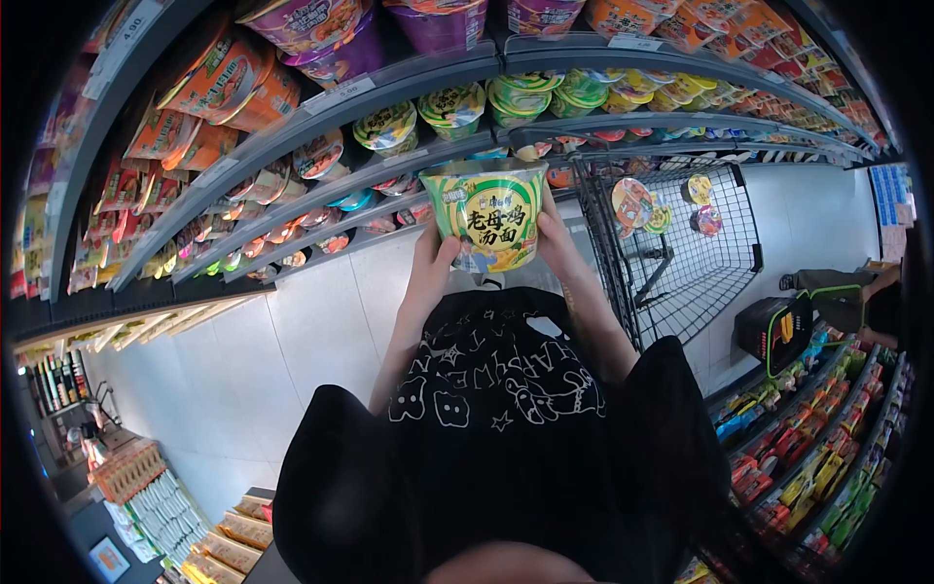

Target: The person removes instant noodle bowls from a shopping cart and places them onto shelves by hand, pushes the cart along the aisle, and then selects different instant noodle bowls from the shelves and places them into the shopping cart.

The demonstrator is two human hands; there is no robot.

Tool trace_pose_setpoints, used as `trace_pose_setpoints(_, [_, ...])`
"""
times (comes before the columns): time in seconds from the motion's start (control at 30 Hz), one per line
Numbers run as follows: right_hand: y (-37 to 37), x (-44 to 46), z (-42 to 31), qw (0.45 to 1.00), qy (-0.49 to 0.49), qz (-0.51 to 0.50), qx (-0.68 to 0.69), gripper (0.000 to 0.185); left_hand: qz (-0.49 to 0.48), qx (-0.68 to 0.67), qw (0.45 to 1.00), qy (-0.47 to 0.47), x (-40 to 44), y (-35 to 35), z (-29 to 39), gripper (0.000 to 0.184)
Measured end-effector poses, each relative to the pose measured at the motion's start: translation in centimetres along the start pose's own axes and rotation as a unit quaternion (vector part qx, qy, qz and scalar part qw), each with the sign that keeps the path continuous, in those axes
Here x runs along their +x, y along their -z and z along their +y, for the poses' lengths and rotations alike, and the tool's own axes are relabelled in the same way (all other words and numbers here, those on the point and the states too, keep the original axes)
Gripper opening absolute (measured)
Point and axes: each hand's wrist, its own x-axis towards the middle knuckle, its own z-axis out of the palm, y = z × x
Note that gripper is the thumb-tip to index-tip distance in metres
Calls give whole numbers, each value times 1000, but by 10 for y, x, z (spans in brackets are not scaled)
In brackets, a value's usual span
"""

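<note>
Between my two hands I hold a green and yellow instant noodle cup (pixel 491 219), upright with its printed front toward me. My left hand (pixel 435 251) wraps its left side, the thumb lying on the front. On the opposite side, my right hand (pixel 555 238) grips the cup; part of its fingers is hidden behind it. Just beyond the cup, similar green-lidded noodle cups (pixel 520 95) stand on a shelf. To the right is a wire shopping cart (pixel 696 277) with several noodle cups (pixel 634 202) inside.
Shelves (pixel 409 73) of packaged noodles curve across the front and left. At the right, another person (pixel 883 302) is beside a black basket (pixel 773 329) with green edging. Snack shelves (pixel 817 448) line the lower right. Pale floor tiles (pixel 321 336) lie around me.
</note>
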Motion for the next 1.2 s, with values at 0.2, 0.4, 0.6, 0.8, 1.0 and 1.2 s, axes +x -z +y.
trace_pose_setpoints(0.2, [-6, -2, -11, 999, 42, -13, 23, 85, 22, 34, 999, 9, 3, -7, 10, 78])
trace_pose_setpoints(0.4, [-5, -1, -13, 999, 45, -15, 14, 73, 23, 160, 984, -73, 13, -1, 13, 83])
trace_pose_setpoints(0.6, [0, -2, -9, 999, 37, -12, 32, 69, 18, 142, 987, -79, 15, -1, 8, 93])
trace_pose_setpoints(0.8, [6, -7, 4, 999, 8, 17, 44, 61, 43, 107, 985, -130, 10, -6, 20, 106])
trace_pose_setpoints(1.0, [2, -7, -22, 979, 59, -46, 189, 65, 13, 119, 977, -176, 8, 0, 28, 101])
trace_pose_setpoints(1.2, [1, -46, -69, 968, -35, 6, -249, 58, -87, 82, 984, -130, 5, 5, 33, 93])
